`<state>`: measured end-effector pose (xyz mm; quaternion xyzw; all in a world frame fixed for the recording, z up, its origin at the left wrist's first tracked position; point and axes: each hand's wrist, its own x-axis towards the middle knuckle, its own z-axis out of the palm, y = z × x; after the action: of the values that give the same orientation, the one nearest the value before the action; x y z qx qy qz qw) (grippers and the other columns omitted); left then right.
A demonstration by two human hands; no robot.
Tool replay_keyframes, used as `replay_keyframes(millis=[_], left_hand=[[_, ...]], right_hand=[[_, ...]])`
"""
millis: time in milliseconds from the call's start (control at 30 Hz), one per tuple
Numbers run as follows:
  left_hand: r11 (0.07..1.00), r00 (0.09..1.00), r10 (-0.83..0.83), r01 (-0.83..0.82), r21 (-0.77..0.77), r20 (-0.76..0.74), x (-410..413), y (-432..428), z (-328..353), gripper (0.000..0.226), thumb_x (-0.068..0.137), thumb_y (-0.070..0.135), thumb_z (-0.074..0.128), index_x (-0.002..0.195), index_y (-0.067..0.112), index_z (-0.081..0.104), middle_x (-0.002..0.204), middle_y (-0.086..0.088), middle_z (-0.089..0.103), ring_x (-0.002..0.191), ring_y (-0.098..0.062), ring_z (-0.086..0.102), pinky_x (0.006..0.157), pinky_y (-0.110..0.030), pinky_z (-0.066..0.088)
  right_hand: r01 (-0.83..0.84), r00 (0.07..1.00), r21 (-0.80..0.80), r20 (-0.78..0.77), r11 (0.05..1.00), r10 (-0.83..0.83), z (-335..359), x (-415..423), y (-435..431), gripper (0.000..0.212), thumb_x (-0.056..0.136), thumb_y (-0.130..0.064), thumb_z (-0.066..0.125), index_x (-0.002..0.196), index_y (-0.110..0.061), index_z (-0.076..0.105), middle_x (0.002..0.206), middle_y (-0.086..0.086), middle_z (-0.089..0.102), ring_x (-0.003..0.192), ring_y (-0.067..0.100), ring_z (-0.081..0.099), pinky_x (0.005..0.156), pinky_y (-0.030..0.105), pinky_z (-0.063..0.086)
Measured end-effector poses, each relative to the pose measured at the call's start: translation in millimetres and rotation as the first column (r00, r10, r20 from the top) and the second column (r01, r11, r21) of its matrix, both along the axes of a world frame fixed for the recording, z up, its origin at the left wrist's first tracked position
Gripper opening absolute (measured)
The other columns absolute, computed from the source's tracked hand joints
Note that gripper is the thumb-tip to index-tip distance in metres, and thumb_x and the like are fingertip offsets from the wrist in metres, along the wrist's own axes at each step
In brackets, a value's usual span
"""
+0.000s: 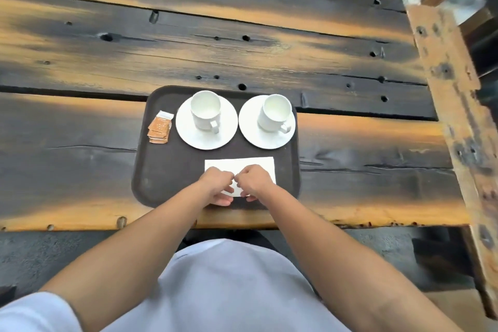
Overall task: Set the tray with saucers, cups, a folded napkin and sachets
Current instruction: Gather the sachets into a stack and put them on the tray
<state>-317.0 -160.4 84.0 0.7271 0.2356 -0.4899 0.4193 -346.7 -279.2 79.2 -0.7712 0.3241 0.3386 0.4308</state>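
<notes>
Our left hand (217,187) and right hand (255,182), fingers curled, pinch the napkin (253,164) at the near side of the tray (140,172) (its near half hidden beneath them); we cannot make out any fold.

Sachets (159,128) left of saucers (207,127), napkin (239,167) nearer, on tray (172,170)

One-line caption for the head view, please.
The left hand and right hand pinch the napkin on the tray, near two cups on saucers and stacked sachets.
</notes>
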Motion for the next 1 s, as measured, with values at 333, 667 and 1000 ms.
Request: replay_keyframes(millis=[333,667,1000], left_hand=[[0.973,0.982,0.186,-0.187,-0.131,-0.027,-2.3,-68.2,-7.2,0.026,0.098,0.021,0.052,0.109,-0.001,0.059,0.094,-0.015,0.065,0.068,-0.028,0.065,0.058,-0.032,0.057],[0.797,0.808,0.578,-0.589,-0.135,-0.114,34.1,-34.2,-28.6,0.018,0.099,0.019,0.056,0.092,0.003,0.059,0.095,-0.015,0.069,0.074,-0.026,0.068,0.050,-0.027,0.057],[0.737,0.755,0.624,-0.654,-0.170,-0.199,49.3,-73.6,-35.7,0.014,0.098,0.012,0.059,0.105,0.000,0.060,0.105,-0.016,0.069,0.080,-0.024,0.071,0.058,-0.026,0.062]], right_hand=[[0.225,0.974,-0.010,0.022,0.974,-0.225,-17.0,-3.1,-96.1,0.019,0.094,-0.018,0.047,0.081,-0.009,0.058,0.099,0.015,0.073,0.057,0.019,0.060,0.052,0.027,0.047],[0.656,0.748,0.226,-0.064,0.720,-0.661,-44.8,41.8,-108.8,0.034,0.097,-0.036,0.055,0.082,-0.006,0.056,0.081,0.009,0.064,0.051,0.015,0.043,0.044,0.027,0.031],[0.707,0.704,0.243,-0.162,0.664,-0.691,-56.0,58.6,-119.8,0.027,0.100,-0.028,0.051,0.091,-0.003,0.057,0.079,0.008,0.064,0.048,0.014,0.044,0.042,0.024,0.033]])
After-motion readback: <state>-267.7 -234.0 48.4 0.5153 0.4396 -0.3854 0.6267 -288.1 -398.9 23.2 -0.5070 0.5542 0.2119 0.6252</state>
